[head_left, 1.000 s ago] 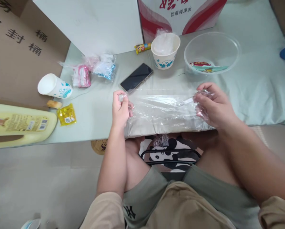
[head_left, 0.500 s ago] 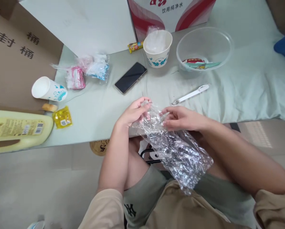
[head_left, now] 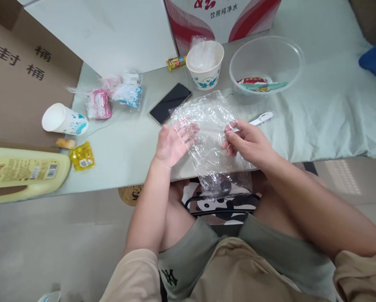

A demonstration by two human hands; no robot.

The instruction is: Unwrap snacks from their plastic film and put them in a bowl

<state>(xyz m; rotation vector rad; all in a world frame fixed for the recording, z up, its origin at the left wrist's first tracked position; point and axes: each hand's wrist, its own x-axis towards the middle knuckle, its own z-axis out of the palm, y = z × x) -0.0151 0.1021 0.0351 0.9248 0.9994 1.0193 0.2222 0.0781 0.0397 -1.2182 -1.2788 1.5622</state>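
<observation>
A clear, crinkled plastic bag is stretched out between my hands, over the table's front edge. My left hand is open, palm turned up, its fingers spread and seen through the film; I cannot tell whether they are inside the bag or behind it. With thumb and fingers pinched, my right hand grips the bag's right edge. Partly hidden behind that hand lies a white peeler-like tool. Just beyond the bag's upper left lies a black phone.
A paper cup with plastic inside and a clear bowl holding packets stand at the back. Left are a tipped paper cup, wrapped packs, a yellow packet and a yellow bottle. Boxes line the rear.
The bag has swung up from my lap onto the table side and spread wider. My left hand has opened with fingers spread; my right hand has moved slightly right and up.
</observation>
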